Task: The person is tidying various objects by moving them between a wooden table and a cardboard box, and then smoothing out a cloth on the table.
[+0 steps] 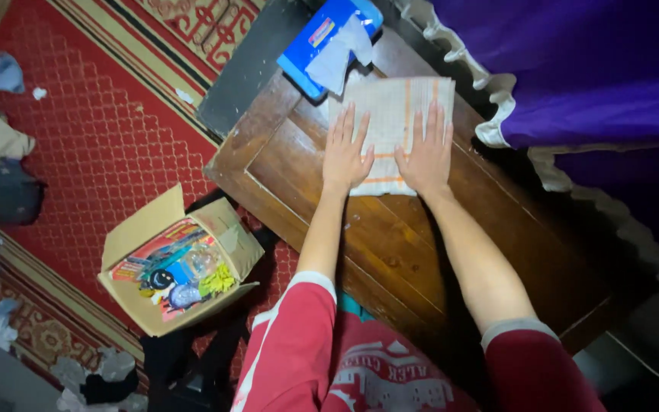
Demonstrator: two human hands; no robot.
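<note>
A pale checked cloth [390, 103] with orange stripes lies flat on a dark wooden table [390, 244]. My left hand [346, 152] presses flat on the cloth's left half, fingers spread. My right hand [427, 152] lies flat on its right half, fingers together and pointing away from me. Neither hand grips anything. Both arms reach out from red sleeves.
A blue tissue box [306, 53] with a tissue sticking out sits at the table's far corner. A purple curtain [573, 69] with white trim hangs to the right. An open cardboard box [177, 263] of small items stands on the red patterned rug [93, 145]. Clothes lie scattered at the left.
</note>
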